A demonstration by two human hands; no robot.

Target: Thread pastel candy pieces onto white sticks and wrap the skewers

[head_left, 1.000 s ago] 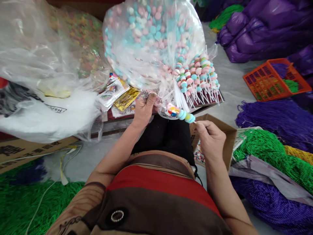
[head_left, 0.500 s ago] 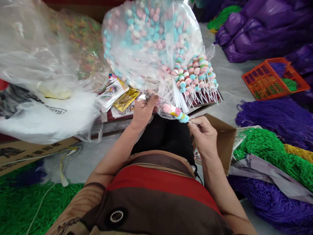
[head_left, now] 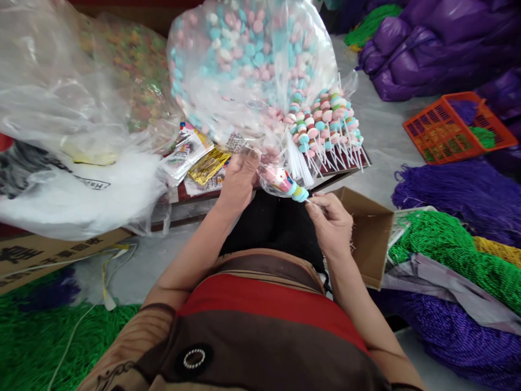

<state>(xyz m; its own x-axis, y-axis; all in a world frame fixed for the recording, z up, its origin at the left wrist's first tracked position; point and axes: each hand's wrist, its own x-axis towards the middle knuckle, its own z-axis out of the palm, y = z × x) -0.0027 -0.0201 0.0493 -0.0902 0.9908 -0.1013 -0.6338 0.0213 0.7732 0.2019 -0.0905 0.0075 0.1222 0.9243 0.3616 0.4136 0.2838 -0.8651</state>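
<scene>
My right hand [head_left: 331, 220] pinches the stick of a candy skewer [head_left: 299, 193] with blue, yellow and pink pieces. The skewer's upper part sits inside a clear plastic wrapper [head_left: 272, 176], while its blue lower pieces stick out. My left hand [head_left: 243, 174] is closed on the wrapper's far end, thumb uppermost. Beyond my hands lies a pile of finished candy skewers [head_left: 325, 122] with white sticks, beside a bundle of bare white sticks [head_left: 297, 163]. A big clear bag of pink, blue and white candies [head_left: 252, 54] stands behind them.
Gold twist ties [head_left: 209, 167] and printed wrappers [head_left: 185, 155] lie left of my hands. A bag of multicoloured candies [head_left: 142, 70] stands further left. An open cardboard box [head_left: 368, 233] is by my right arm. Beyond it are an orange basket [head_left: 443, 136] and green cord [head_left: 439, 239].
The candy skewer has gone deeper into the clear wrapper, which now covers its pink upper pieces. My right hand has moved slightly left with the stick.
</scene>
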